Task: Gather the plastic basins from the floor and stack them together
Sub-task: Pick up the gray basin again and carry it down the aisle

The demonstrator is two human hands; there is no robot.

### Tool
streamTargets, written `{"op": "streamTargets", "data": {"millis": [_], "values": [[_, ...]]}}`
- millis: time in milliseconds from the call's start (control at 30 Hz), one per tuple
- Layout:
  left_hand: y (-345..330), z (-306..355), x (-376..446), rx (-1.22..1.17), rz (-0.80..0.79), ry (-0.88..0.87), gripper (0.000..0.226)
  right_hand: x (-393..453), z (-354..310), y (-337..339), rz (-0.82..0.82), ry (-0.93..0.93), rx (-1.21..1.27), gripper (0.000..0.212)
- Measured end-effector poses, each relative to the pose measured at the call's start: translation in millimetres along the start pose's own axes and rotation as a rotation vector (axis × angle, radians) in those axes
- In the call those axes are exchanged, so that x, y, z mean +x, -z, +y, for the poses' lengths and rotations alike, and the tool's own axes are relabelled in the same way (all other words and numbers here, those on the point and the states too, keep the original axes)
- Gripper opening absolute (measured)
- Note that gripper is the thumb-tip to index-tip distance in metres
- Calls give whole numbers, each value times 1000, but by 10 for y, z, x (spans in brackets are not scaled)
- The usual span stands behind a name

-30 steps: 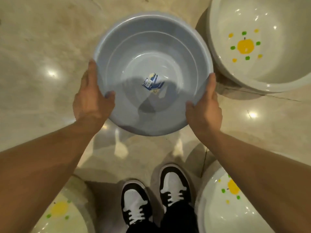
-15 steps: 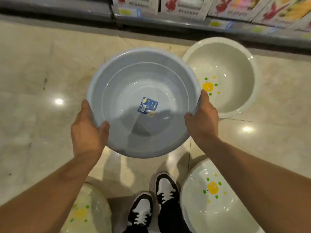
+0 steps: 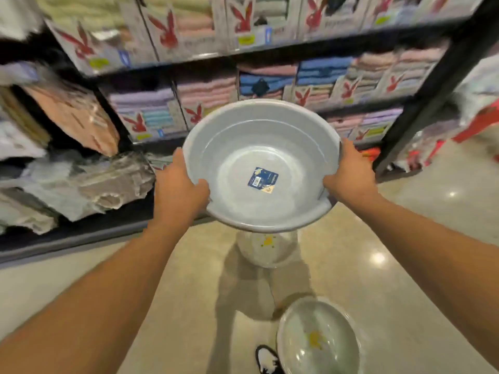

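Both my arms reach out ahead, my left hand (image 3: 179, 184) and right hand (image 3: 351, 176) on opposite sides of the grey basin (image 3: 260, 168). It's up in the air, tipped toward me, blue label inside. Each hand curls over the rim, gripping it. Two white basins (image 3: 318, 338) sit on the floor (image 3: 378, 265) below.

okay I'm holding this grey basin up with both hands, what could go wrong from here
The grey basin hides most of the white basin on the floor beyond it, so you might kick it. Another white basin sits right beside your shoe: a trip risk. The left hand and right hand grip only the rim, which could slip.
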State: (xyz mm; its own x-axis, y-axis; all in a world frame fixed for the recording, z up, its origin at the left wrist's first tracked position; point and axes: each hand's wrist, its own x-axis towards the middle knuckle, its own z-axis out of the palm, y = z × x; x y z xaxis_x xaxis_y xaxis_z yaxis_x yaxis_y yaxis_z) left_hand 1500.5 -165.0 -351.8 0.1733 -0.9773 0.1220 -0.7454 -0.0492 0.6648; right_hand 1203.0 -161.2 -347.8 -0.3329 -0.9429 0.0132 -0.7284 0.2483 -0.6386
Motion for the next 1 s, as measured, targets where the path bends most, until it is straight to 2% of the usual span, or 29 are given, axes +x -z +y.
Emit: {"op": "streamTargets", "data": {"millis": [200,367,533,667,767,900,1000], "values": [[778,2100,-65,-11,-51,-268,46,-291,-254,2216,198,-103,-61,53],[741,3507,-535,-28,-91,-381,39,-760,141,3691,312,-239,-126,54],[181,4562,-1295,-92,-171,-494,43,-1354,1002,4740,406,-343,-151,58],[-405,5237,-2025,-98,-228,-557,36,-1761,1843,5394,437,-431,-163,52],[-868,5697,-2561,-130,-301,-581,33,-2065,2485,5791,489,-488,-197,50],[-1433,6209,-3178,-201,-371,-598,44,-2366,3219,6239,503,-551,-206,55],[-1812,6549,-3486,-222,-420,-605,48,-2496,3694,6517,524,-605,-195,51]]}}
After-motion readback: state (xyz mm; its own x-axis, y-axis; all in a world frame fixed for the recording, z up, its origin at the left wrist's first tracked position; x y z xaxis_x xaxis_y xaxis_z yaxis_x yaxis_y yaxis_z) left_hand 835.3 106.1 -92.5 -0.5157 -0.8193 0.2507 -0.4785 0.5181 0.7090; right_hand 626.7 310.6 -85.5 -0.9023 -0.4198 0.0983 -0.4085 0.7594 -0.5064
